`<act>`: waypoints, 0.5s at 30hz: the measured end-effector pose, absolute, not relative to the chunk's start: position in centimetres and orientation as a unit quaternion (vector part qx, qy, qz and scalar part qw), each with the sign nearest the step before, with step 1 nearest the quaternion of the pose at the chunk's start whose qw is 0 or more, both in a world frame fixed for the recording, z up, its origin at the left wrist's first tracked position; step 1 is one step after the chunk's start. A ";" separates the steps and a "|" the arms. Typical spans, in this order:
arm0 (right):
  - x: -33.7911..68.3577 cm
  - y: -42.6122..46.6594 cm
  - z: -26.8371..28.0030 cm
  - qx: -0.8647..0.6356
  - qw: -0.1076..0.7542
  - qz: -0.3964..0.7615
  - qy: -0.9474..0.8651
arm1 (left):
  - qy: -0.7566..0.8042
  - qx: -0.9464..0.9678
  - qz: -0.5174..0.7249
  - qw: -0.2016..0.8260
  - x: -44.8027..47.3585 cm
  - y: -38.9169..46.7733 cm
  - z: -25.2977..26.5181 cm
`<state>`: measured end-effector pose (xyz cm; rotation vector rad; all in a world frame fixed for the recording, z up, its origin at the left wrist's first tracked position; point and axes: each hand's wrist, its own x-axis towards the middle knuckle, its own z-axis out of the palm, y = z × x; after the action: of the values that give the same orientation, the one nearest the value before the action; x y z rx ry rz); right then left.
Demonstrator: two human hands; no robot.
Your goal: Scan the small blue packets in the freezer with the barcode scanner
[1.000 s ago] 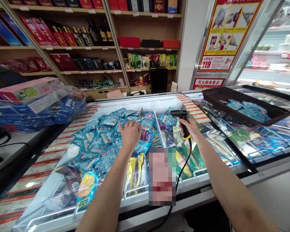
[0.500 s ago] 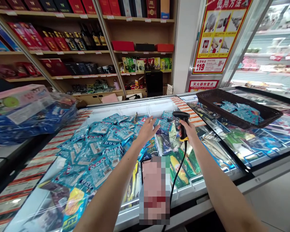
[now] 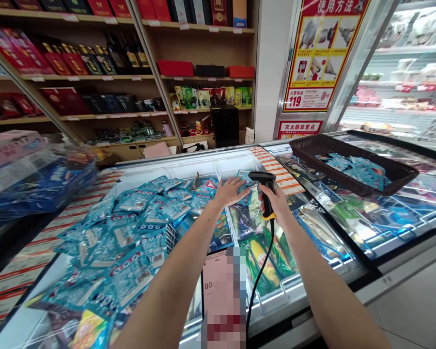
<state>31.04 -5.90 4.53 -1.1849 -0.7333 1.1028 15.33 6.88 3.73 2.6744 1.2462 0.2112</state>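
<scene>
Head view shows left hand (image 3: 229,192) spread palm-down by blue packets (image 3: 175,209), right hand (image 3: 277,201) gripping scanner (image 3: 263,178).

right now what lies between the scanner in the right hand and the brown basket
In the head view, a strip of orange-and-white price labels lies nearer the scanner in the right hand, then dark packages show nearer the brown basket.

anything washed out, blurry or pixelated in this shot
Head view: the bright shelves at far right look washed out; head view, left edge: the wrapped boxes are blurred; head view, bottom: the phone is partly pixelated, while the scanner is fairly sharp.
</scene>
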 end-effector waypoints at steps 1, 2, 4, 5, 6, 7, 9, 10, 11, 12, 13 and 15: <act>31.0 -5.9 4.5 -0.517 0.631 0.480 -0.322 | 0.419 0.900 0.083 0.088 14.9 6.4 3.5; 31.0 -6.0 4.5 -0.515 0.633 0.479 -0.325 | 0.419 0.899 0.096 0.085 14.4 5.7 3.3; 31.0 -6.3 4.5 -0.508 0.639 0.472 -0.331 | 0.416 0.898 0.120 0.076 13.3 4.2 3.0; 31.0 -6.4 4.4 -0.505 0.642 0.470 -0.334 | 0.411 0.900 0.128 0.072 12.6 3.3 2.8; 31.0 -6.6 4.4 -0.502 0.642 0.471 -0.336 | 0.406 0.901 0.133 0.069 11.9 2.5 2.8; 30.9 -6.7 4.4 -0.501 0.642 0.474 -0.336 | 0.402 0.903 0.138 0.068 11.2 1.6 2.7; 30.8 -7.0 4.4 -0.496 0.639 0.481 -0.337 | 0.396 0.903 0.149 0.072 9.8 0.1 2.8; 30.7 -7.1 4.4 -0.496 0.637 0.483 -0.339 | 0.395 0.902 0.156 0.077 9.2 -0.5 2.9; 30.6 -7.2 4.4 -0.498 0.633 0.484 -0.342 | 0.395 0.901 0.160 0.086 8.5 -1.0 3.0; 30.5 -7.3 4.4 -0.502 0.627 0.485 -0.346 | 0.396 0.898 0.164 0.098 7.9 -1.5 3.0; 30.4 -7.3 4.3 -0.505 0.622 0.485 -0.350 | 0.399 0.894 0.168 0.112 7.3 -1.8 3.1; 30.2 -7.5 4.2 -0.507 0.613 0.489 -0.359 | 0.406 0.885 0.182 0.140 6.1 -2.3 3.2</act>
<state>30.24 -7.51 4.16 -1.1683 -0.8284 1.1269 6.07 -2.35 3.21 2.5559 1.1722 0.5247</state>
